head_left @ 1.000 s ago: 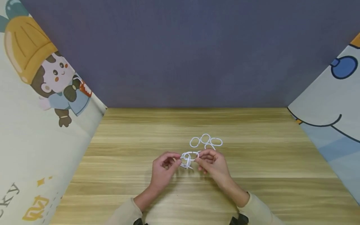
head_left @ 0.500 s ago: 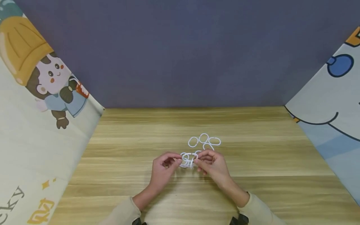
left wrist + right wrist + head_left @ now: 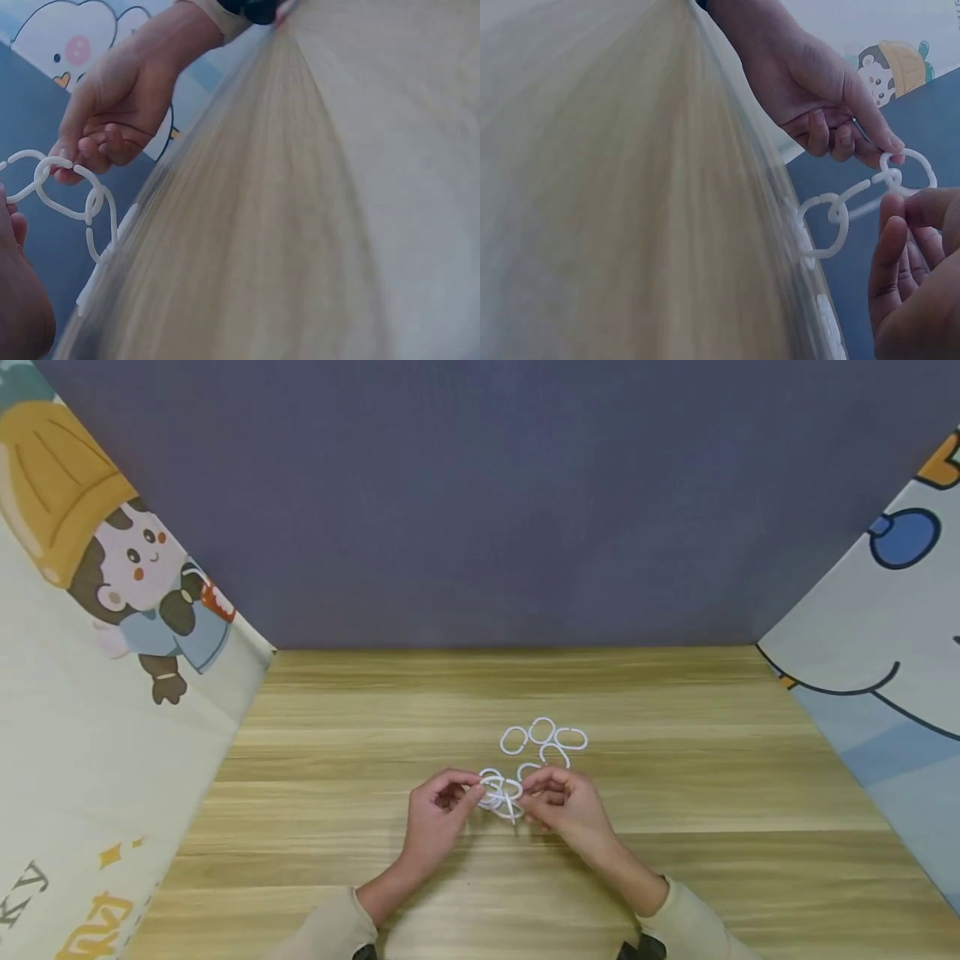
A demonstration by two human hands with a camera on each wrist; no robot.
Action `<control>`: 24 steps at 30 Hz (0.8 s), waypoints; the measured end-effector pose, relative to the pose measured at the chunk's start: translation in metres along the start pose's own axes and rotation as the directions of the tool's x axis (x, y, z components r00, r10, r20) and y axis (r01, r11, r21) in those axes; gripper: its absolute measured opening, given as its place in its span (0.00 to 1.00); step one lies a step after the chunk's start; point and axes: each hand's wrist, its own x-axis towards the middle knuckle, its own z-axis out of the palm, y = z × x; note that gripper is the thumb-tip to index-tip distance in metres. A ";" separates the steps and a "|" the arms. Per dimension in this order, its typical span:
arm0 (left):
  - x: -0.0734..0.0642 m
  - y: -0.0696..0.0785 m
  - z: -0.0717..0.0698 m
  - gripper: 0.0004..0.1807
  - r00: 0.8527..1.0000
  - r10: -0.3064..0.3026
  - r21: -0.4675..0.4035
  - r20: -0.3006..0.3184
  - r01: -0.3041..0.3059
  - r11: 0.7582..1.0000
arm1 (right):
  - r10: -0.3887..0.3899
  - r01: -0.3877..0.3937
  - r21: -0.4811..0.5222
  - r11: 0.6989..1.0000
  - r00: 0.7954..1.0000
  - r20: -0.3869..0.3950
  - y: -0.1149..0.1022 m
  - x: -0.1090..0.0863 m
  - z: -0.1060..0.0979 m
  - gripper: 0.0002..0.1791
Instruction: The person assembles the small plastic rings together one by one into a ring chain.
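White plastic C-shaped rings point(image 3: 508, 810), linked into a short chain, hang between the two hands just over the table. My left hand point(image 3: 438, 814) pinches a ring at the chain's left end between thumb and fingertip. From the right, my right hand point(image 3: 573, 802) pinches the linked ring beside it. In the left wrist view, a ring point(image 3: 56, 208) with a small gap passes through its neighbours, and a lower link reaches toward the tabletop. The right wrist view shows a hanging ring point(image 3: 844, 225) below the pinched ones. Fingers partly cover the held links.
Several loose white rings lie beyond the hands on the wood-grain table point(image 3: 337, 718), among them an oval one point(image 3: 572, 739) and a rounder one point(image 3: 513, 740). One ring point(image 3: 528, 770) lies close to the right fingertips. A dark panel point(image 3: 510, 510) rises behind the table; printed walls flank it.
The ring between the hands has tilted and dropped slightly, and the hanging links have shifted. My right hand has moved a little toward me. Both hands keep pinching the chain.
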 end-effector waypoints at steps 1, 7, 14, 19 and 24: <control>0.000 -0.001 0.000 0.04 1.000 0.000 -0.004 -0.010 0.000 1.000 | 0.007 -0.007 -0.014 1.000 1.000 -0.004 0.000 0.001 -0.002 0.12; 0.003 -0.005 0.001 0.04 0.999 -0.005 -0.016 -0.038 0.004 1.000 | 0.032 -0.035 -0.057 0.998 0.998 -0.056 -0.001 0.007 -0.016 0.11; 0.009 -0.007 0.003 0.05 0.999 -0.023 -0.026 -0.045 0.022 0.999 | -0.029 0.015 -0.148 0.989 0.995 -0.093 0.000 0.024 -0.033 0.07; 0.013 -0.009 0.005 0.04 0.999 -0.005 -0.012 -0.037 0.004 1.000 | -0.076 0.054 -0.211 0.976 0.992 -0.099 -0.001 0.038 -0.041 0.06; 0.016 -0.011 0.007 0.04 0.999 0.027 -0.002 -0.028 -0.027 1.000 | -0.191 0.144 -0.363 0.921 0.977 -0.098 0.001 0.052 -0.046 0.05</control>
